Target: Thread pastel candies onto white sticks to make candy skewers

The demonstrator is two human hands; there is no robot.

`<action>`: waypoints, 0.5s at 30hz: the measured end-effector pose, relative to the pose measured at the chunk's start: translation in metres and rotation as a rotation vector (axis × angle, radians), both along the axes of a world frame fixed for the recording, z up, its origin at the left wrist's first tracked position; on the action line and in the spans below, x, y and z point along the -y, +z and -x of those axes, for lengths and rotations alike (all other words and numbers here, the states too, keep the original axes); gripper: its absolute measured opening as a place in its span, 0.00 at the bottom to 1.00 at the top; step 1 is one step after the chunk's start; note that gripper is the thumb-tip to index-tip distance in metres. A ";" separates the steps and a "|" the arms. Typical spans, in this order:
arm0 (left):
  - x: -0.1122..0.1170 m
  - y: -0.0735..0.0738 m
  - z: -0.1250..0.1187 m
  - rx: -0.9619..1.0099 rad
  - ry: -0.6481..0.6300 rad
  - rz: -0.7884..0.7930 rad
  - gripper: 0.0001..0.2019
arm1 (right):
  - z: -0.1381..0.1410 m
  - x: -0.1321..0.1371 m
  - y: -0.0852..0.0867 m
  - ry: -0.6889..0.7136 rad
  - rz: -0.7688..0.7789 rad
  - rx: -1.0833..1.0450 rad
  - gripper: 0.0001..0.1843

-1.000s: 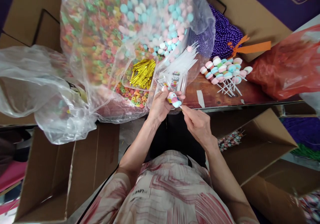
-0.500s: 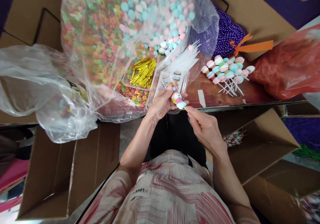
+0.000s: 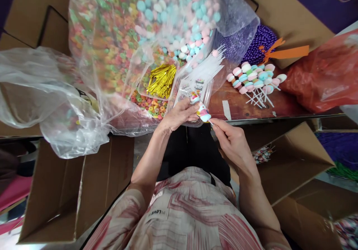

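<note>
Just in front of my body, over the table's front edge, is a stick (image 3: 210,121) with soft pink, white, yellow and blue candy (image 3: 204,113) on it. My right hand (image 3: 229,135) is closed, pinching the stick below the candy. My left hand (image 3: 181,115) has its thumb and fingers closed on the upper end of the candy skewer. A small white and orange-red piece (image 3: 195,97) shows just beyond the left fingertips; what it is I cannot make out. Under the hands stands a clear plastic tray (image 3: 208,93) with printed labels (image 3: 192,86) and clear bags (image 3: 205,69).
A big clear bag holds candy rings (image 3: 106,48) and marshmallows (image 3: 165,8). Gold twist ties (image 3: 162,80) lie in a small tub. Finished-looking candy skewers (image 3: 256,78) are piled right, near purple beads (image 3: 260,43) and a red bag (image 3: 324,71). Cardboard boxes (image 3: 103,175) (image 3: 291,164) stand below.
The candy skewer has shifted slightly right. My left hand has moved a little left and its fingers have come together at the candy's upper end. My right hand still pinches the stick.
</note>
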State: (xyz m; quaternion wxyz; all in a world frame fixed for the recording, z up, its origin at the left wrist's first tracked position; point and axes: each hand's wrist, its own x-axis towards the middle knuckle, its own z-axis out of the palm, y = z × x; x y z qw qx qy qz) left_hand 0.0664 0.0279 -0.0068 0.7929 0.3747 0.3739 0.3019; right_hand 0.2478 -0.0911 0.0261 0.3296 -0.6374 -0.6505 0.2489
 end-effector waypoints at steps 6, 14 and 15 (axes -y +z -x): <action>-0.004 0.000 0.007 0.038 -0.080 -0.068 0.19 | -0.006 0.000 0.004 0.032 0.012 -0.029 0.17; 0.008 0.006 -0.002 -0.030 0.012 -0.065 0.26 | 0.002 0.000 -0.004 -0.052 -0.084 0.065 0.17; 0.011 0.007 -0.006 -0.035 0.075 -0.054 0.29 | 0.003 0.000 -0.007 -0.056 -0.101 0.095 0.17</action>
